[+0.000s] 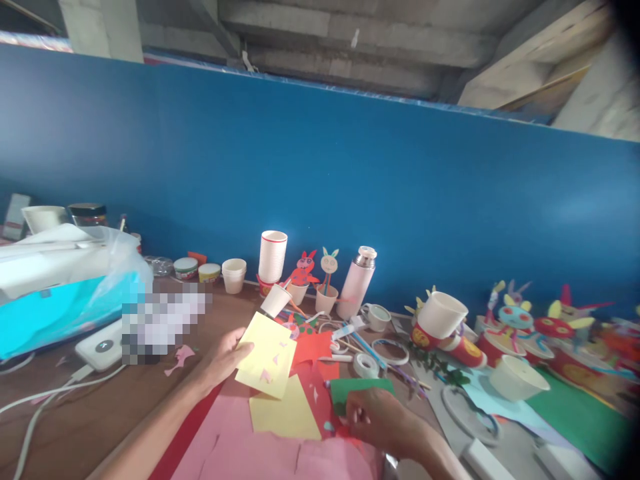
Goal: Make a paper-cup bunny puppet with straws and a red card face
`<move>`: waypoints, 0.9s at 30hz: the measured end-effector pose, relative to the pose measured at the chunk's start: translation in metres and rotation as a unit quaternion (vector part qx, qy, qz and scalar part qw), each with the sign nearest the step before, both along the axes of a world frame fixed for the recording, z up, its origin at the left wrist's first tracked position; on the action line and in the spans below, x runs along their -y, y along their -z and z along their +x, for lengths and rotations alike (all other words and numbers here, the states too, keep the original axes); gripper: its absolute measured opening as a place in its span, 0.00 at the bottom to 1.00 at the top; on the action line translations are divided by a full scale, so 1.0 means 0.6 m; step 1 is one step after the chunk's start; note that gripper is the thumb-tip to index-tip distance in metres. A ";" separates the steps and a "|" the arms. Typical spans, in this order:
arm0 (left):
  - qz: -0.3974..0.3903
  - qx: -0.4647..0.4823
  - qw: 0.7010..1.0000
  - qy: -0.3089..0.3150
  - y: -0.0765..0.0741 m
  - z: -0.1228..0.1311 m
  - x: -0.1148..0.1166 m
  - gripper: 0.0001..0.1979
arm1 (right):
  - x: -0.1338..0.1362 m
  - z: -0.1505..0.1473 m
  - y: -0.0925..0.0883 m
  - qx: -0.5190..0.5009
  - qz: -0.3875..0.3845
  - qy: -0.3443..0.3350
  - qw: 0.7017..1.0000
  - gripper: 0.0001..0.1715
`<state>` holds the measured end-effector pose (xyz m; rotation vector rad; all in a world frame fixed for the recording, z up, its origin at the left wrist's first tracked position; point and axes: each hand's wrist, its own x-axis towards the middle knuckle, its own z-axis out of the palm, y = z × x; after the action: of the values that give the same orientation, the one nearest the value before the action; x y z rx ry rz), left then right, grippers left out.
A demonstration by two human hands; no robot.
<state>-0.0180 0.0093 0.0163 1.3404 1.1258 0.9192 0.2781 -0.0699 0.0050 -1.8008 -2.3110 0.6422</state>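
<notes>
My left hand [227, 363] holds a yellow sheet of paper [273, 340] by its left edge, thumb on top. Small pink scraps lie on that sheet. Beneath it, a second yellow sheet [287, 413] rests on pink paper [240, 447]. My right hand [377, 420] is at the near edge of a green piece of paper [345, 390], above red paper. Its fingers are curled together, and what they pinch, if anything, is hidden. Close by stands a roll of white tape [366, 366] among sticks and paper bits.
A stack of paper cups [273, 257], a pink thermos [356, 283] and paper-figure cups [327, 280] stand against the blue partition [320, 180]. At left are a plastic bag [75, 280] and a white power bank [103, 343] with cables. More cup figures [515, 320] crowd the right.
</notes>
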 end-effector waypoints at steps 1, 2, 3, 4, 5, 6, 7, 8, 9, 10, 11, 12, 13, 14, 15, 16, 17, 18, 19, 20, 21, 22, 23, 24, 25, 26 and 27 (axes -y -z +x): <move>-0.003 0.000 1.000 0.004 0.001 0.000 0.000 0.20 | -0.003 0.002 0.000 -0.020 0.001 -0.001 1.000 0.07; -0.008 0.001 1.000 0.008 0.002 0.000 -0.001 0.20 | -0.006 0.004 -0.002 -0.044 0.003 -0.001 0.999 0.06; -0.012 0.003 1.000 0.011 0.005 -0.001 -0.002 0.21 | -0.008 0.005 -0.003 -0.070 0.010 0.002 0.997 0.05; -0.017 0.006 1.000 0.014 0.008 -0.001 -0.003 0.21 | -0.011 0.005 -0.005 -0.096 0.019 0.010 0.995 0.05; -0.020 0.012 1.000 0.018 0.012 -0.001 -0.005 0.21 | -0.014 0.004 -0.007 -0.120 0.033 0.020 0.992 0.04; -0.022 0.017 0.999 0.022 0.016 -0.002 -0.007 0.21 | -0.016 0.003 -0.008 -0.144 0.051 0.030 0.988 0.04; -0.023 0.024 0.999 0.026 0.020 -0.003 -0.009 0.22 | -0.019 0.001 -0.009 -0.164 0.069 0.038 0.983 0.04; -0.022 0.030 0.999 0.029 0.025 -0.003 -0.012 0.22 | -0.020 -0.001 -0.008 -0.180 0.091 0.043 0.978 0.04; -0.018 0.035 0.999 0.032 0.028 -0.004 -0.013 0.21 | -0.021 -0.004 -0.007 -0.191 0.120 0.046 0.973 0.05; -0.012 0.035 0.999 0.033 0.031 -0.004 -0.015 0.21 | -0.021 -0.006 -0.005 -0.195 0.157 0.046 0.967 0.05; -0.006 0.031 0.999 0.034 0.032 -0.005 -0.015 0.20 | -0.020 -0.008 -0.002 -0.190 0.204 0.037 0.960 0.06; 0.002 0.022 0.999 0.035 0.031 -0.005 -0.015 0.20 | -0.018 -0.009 0.002 -0.177 0.258 0.018 0.950 0.06; 0.010 0.011 0.999 0.034 0.030 -0.005 -0.014 0.19 | -0.015 -0.011 0.005 -0.155 0.312 -0.009 0.937 0.06; 0.015 -0.001 0.999 0.031 0.027 -0.004 -0.013 0.18 | -0.011 -0.013 0.008 -0.129 0.363 -0.043 0.922 0.06; 0.017 -0.013 0.999 0.027 0.024 -0.003 -0.011 0.17 | -0.006 -0.015 0.010 -0.100 0.405 -0.078 0.905 0.07; 0.017 -0.020 0.999 0.023 0.021 -0.003 -0.009 0.17 | -0.002 -0.017 0.012 -0.071 0.436 -0.109 0.890 0.09; 0.015 -0.024 0.999 0.021 0.018 -0.002 -0.008 0.16 | 0.002 -0.019 0.013 -0.046 0.459 -0.132 0.877 0.11; 0.013 -0.027 0.999 0.018 0.016 -0.001 -0.006 0.16 | 0.005 -0.021 0.013 -0.026 0.476 -0.146 0.867 0.12; 0.011 -0.030 0.999 0.018 0.014 0.000 -0.005 0.16 | 0.008 -0.024 0.012 -0.011 0.487 -0.157 0.859 0.13; 0.011 -0.032 0.999 0.019 0.013 0.000 -0.004 0.16 | 0.010 -0.026 0.012 0.001 0.496 -0.165 0.852 0.13; 0.013 -0.032 0.999 0.020 0.013 0.000 -0.004 0.16 | 0.011 -0.028 0.011 0.011 0.503 -0.170 0.848 0.14; 0.015 -0.031 0.999 0.021 0.013 0.000 -0.004 0.15 | 0.012 -0.030 0.010 0.018 0.507 -0.173 0.844 0.16; 0.016 -0.030 0.999 0.023 0.014 0.000 -0.004 0.15 | 0.013 -0.031 0.009 0.022 0.510 -0.173 0.842 0.17; 0.016 -0.029 0.999 0.026 0.014 0.000 -0.004 0.15 | 0.013 -0.032 0.009 0.025 0.509 -0.173 0.843 0.19; 0.016 -0.029 0.999 0.030 0.015 0.000 -0.005 0.16 | 0.013 -0.033 0.009 0.025 0.508 -0.173 0.844 0.19; 0.016 -0.030 0.999 0.032 0.015 0.000 -0.005 0.16 | 0.013 -0.034 0.010 0.025 0.506 -0.172 0.845 0.20; 0.017 -0.032 0.999 0.032 0.016 0.000 -0.006 0.16 | 0.013 -0.034 0.010 0.024 0.504 -0.171 0.847 0.20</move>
<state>-0.0182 0.0127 0.0068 1.4338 1.1137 0.8587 0.2576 -0.0775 -0.0010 -0.9134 -2.2806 -0.5521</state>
